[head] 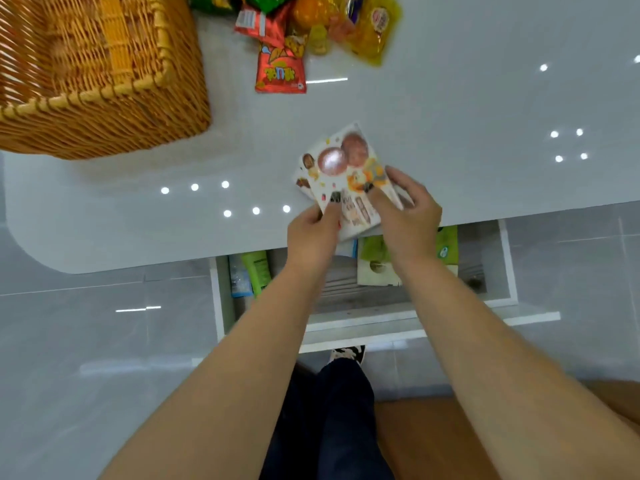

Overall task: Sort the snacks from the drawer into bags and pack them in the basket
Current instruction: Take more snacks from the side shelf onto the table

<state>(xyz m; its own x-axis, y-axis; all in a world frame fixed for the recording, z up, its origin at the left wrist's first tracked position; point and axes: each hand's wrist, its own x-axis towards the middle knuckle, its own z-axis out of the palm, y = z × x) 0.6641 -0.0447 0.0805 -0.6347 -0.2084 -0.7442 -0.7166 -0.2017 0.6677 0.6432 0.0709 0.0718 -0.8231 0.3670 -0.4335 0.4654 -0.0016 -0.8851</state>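
Holding a small stack of white snack packets [341,174] over the front edge of the counter [467,133], the left hand [313,233] and the right hand [407,209] are both pinching its near end, so I judge the emptying of the drawer [398,292] is in progress. Next, the packets are probably needing a place near the snack pile [298,36], beside the basket [97,84]. Nothing is blocking that way, but more packets are lying in the open drawer, and no bags are showing.

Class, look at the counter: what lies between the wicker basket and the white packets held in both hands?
Head view: only bare counter between the basket and the packets.
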